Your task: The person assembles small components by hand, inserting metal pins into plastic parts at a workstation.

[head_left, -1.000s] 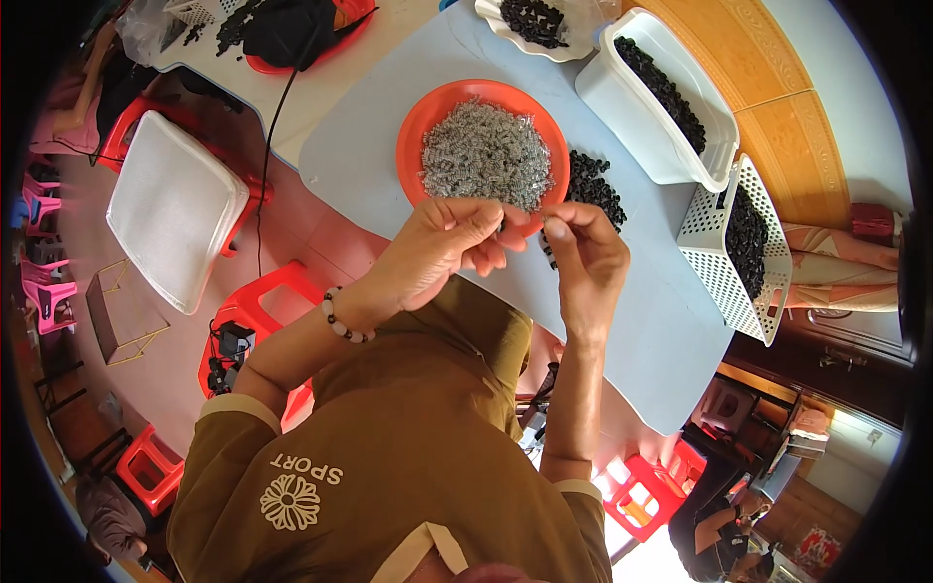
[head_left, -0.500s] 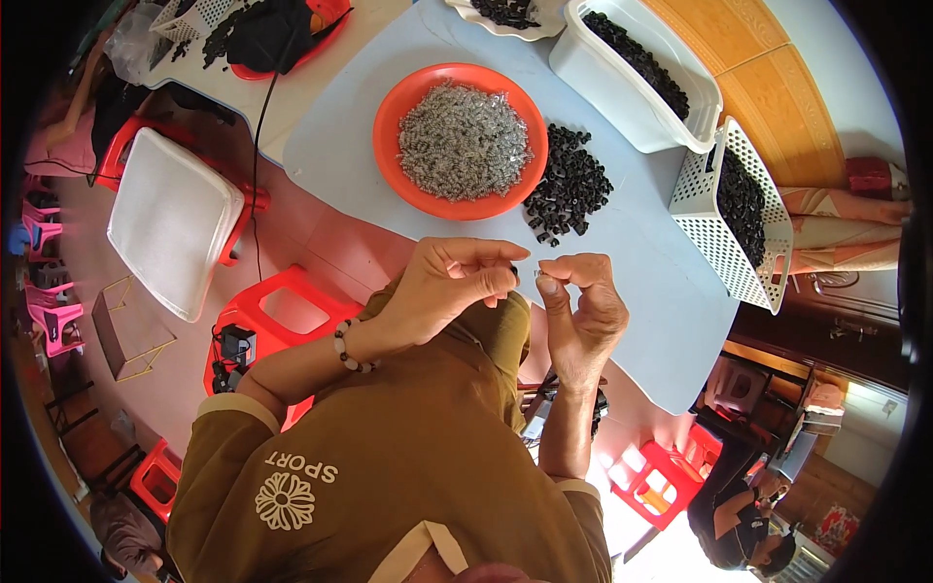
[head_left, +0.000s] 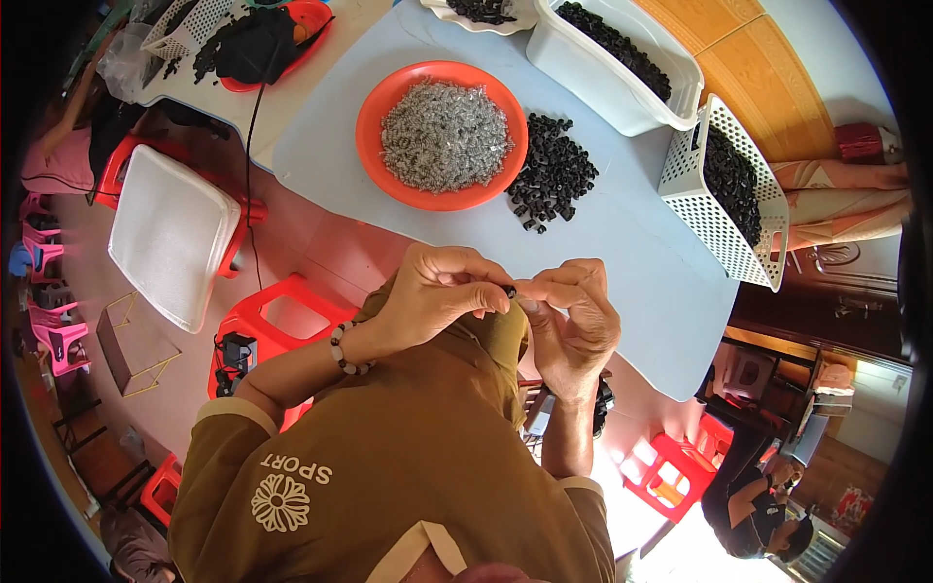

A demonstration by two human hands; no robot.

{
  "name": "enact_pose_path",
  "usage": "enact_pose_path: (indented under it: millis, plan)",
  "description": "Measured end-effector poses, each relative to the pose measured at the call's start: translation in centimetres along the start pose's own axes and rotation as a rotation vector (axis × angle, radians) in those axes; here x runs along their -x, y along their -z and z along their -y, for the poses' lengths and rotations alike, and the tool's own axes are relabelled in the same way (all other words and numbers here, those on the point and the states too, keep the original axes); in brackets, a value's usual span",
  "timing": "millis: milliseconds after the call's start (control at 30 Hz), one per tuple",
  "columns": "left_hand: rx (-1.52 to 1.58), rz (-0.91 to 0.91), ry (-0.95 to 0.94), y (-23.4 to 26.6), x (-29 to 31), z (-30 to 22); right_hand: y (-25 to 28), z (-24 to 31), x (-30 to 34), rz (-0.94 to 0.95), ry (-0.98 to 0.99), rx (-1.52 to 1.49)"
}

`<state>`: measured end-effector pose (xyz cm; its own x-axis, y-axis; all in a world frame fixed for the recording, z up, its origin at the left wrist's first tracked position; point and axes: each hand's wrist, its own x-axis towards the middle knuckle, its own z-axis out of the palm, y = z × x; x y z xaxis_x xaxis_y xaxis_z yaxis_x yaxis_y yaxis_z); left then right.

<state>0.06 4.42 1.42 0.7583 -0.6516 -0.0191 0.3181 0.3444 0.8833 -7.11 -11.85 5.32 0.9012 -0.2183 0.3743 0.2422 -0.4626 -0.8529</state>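
Note:
Between the thumb and forefinger of my left hand [head_left: 442,296] is a small black plastic part [head_left: 509,291]. My right hand [head_left: 573,321] meets it from the other side, thumb and forefinger pinched at the black part; what it grips is hidden by the fingertips. Both hands are just off the near edge of the pale blue table [head_left: 661,301], over my lap. Past them stands a red bowl [head_left: 371,151] full of small clear pieces [head_left: 447,136]. Right beside the bowl, a loose pile of black parts [head_left: 554,175] lies on the tabletop.
A white tub [head_left: 622,107] and a white perforated basket [head_left: 695,189], both with black parts, stand along the right. A scalloped dish [head_left: 496,23] is at the far edge. Red stools [head_left: 277,316] flank me. Another person [head_left: 758,515] is at lower right.
My right hand has moved left, so its fingertips now touch the black part in my left hand. A small clear piece earlier showed at my right fingertips. The view has shifted slightly.

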Motion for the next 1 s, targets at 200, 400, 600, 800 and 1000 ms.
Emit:
enact_pose_path:
  millis: [200, 400, 600, 800, 1000]
  plan:
    - [-0.027, -0.019, 0.012, 0.3, -0.1, 0.2, 0.0, 0.2, 0.1, 0.044, 0.134, 0.253]
    - [0.074, -0.047, 0.134, 0.3, -0.2, 0.3, 0.1, -0.7, 0.5, 0.156, -0.026, 0.062]
    - [0.128, -0.031, 0.156, 0.2, -0.3, 1.1, -0.1, -1.7, 0.6, 0.085, -0.179, -0.159]
    - [0.139, 0.026, 0.276, -0.1, -0.6, 0.9, 0.7, -2.7, 0.8, 0.088, -0.129, -0.009]
    - [0.101, 0.021, 0.348, 0.0, -1.4, 1.8, 1.6, -3.3, 0.1, 0.145, -0.224, -0.008]
